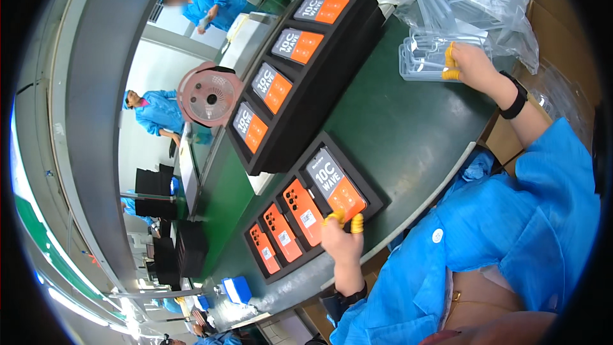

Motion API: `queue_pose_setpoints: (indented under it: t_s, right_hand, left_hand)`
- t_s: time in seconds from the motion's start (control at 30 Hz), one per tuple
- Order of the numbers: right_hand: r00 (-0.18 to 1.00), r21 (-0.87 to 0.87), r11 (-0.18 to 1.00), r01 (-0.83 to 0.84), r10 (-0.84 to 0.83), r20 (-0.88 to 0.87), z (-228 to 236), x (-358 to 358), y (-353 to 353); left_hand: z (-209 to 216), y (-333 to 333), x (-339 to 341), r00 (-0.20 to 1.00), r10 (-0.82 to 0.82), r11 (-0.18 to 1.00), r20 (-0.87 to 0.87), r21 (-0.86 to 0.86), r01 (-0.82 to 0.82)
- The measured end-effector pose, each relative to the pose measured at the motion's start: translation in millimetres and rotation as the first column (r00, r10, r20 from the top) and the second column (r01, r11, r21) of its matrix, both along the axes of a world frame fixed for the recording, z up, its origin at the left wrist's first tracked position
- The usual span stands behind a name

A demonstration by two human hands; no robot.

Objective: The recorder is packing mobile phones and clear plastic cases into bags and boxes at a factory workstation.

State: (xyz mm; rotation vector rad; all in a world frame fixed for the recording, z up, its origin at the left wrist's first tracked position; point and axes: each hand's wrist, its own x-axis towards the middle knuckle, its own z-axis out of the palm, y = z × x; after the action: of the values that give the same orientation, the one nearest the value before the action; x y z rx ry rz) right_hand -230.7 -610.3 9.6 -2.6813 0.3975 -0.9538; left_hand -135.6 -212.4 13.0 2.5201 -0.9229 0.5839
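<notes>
A smooth grey metal beam curves down the left side, framing a pale room in which two co-workers in blue smocks stand beyond the line near stacks of black trays. A pink fan with a round grille comes next, and lower down a glossy blue bin sits at the far end of the desk. A matte black foam block, thick and straight-sided, stands behind the near work, its four recesses holding flat grey-and-orange phones. In front of it lies a thinner black foam tray with three orange phones, backs up, and a fourth, the grey-faced phone, in its rightmost recess. The left hand, in ribbed yellow finger cots, has two fingertips at that phone's near end; whether they pinch it cannot be told. Bare, faintly shiny green desk spreads rightward, edged in pale trim. Beyond it, a clear rigid plastic box holds transparent pieces; the right hand reaches over its side, cotted thumb and finger parted. A crinkled clear bag crowds the box from behind, with brown cardboard farther right.
</notes>
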Motion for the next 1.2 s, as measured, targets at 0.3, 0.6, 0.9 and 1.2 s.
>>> queue_pose_setpoints:
  t_s: [0.3, 0.6, 0.9, 1.2]
  right_hand:
    - [0.986, 0.007, 0.994, -0.110, 0.109, 0.125, 43, 7, 33]
    - [0.448, 0.375, 0.719, -0.585, 0.672, -0.589, 13, 6, 96]
    - [0.661, 0.327, 0.708, -0.626, 0.704, -0.259, 21, 27, 131]
    - [0.700, 0.396, 0.733, -0.553, 0.667, -0.255, 27, 54, 182]
  left_hand:
    - [-27, -3, 10, 0.996, -0.068, 0.993, -0.054, -0.096, 0.063]
    - [9, 0, 25, 0.950, 0.007, 0.942, -0.312, -0.316, -0.111]
    - [10, -21, 58, 0.889, 0.164, 0.967, -0.427, 0.248, -0.060]
    - [15, -13, 75, 0.433, -0.421, 0.572, -0.797, -0.604, -0.555]
